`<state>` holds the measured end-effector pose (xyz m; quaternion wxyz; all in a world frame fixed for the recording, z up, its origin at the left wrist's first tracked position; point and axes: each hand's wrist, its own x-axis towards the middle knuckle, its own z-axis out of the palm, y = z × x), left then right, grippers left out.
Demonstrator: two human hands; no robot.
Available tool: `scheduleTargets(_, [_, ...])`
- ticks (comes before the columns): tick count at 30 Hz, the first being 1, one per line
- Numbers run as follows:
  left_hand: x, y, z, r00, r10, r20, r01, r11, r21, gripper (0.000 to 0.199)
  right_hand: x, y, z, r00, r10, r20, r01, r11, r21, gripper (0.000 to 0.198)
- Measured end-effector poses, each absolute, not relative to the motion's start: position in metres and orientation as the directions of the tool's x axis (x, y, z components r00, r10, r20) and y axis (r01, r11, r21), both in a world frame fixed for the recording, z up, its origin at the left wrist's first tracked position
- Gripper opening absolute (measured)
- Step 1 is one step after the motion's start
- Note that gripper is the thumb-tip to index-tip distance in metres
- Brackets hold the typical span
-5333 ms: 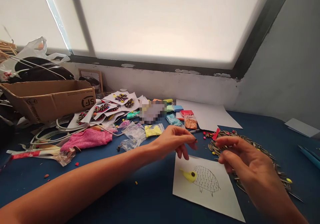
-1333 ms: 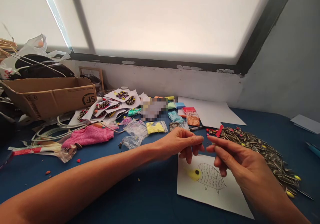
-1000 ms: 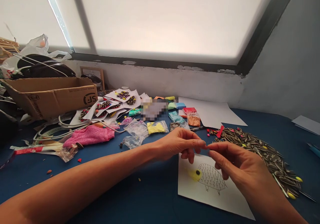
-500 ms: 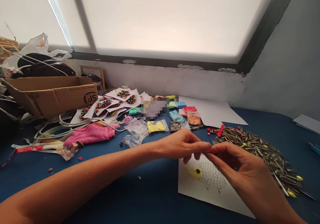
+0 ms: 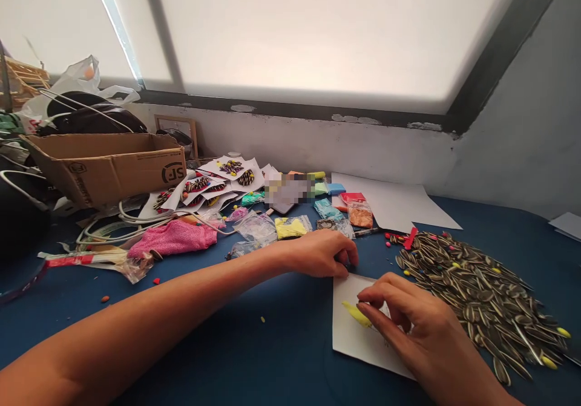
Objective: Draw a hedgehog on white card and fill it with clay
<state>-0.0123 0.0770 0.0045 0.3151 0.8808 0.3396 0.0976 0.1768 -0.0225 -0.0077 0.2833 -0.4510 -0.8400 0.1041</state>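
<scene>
A white sheet of paper [image 5: 347,327] lies on the blue table. On it is a flattened yellow clay shape [image 5: 355,313] with a pointed left end. My right hand [image 5: 408,321] is over the sheet, thumb and forefinger pinched at the clay's right end. Whatever lies between those fingertips is too small or hidden to make out. This hand covers most of the pencil drawing. By the sheet's upper left corner rests my left hand [image 5: 324,253], its fingers loosely curled, with a gap between thumb and forefinger and nothing visible in it.
Striped sunflower seeds [image 5: 481,303] are heaped on the right, with yellow bits among them. Behind my hands lie a yellow clay packet [image 5: 291,227], an orange clay packet [image 5: 361,214] and blank paper [image 5: 399,203]. Pink cloth [image 5: 175,238], cables and a cardboard box [image 5: 109,170] occupy the left.
My hands have parted from where their fingertips met above the sheet. The right hand has come down to the yellow clay; the left has drawn back to the sheet's upper corner.
</scene>
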Motion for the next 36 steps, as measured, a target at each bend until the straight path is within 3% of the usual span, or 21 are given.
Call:
scheduleTargets(19, [-0.012,0.076,0.008,0.756,0.652,-0.059,0.547,-0.58,0.604,0.03,0.166,-0.018,-0.018,-0.613,0.678,0.405,0.726,0.685,-0.049,0.027])
scheduleTargets(36, [-0.013,0.076,0.007,0.762,0.646,-0.049,0.532,-0.581,0.616,0.027,0.168,-0.021,-0.01,-0.686,0.526,0.503,0.668,0.728,0.151,0.034])
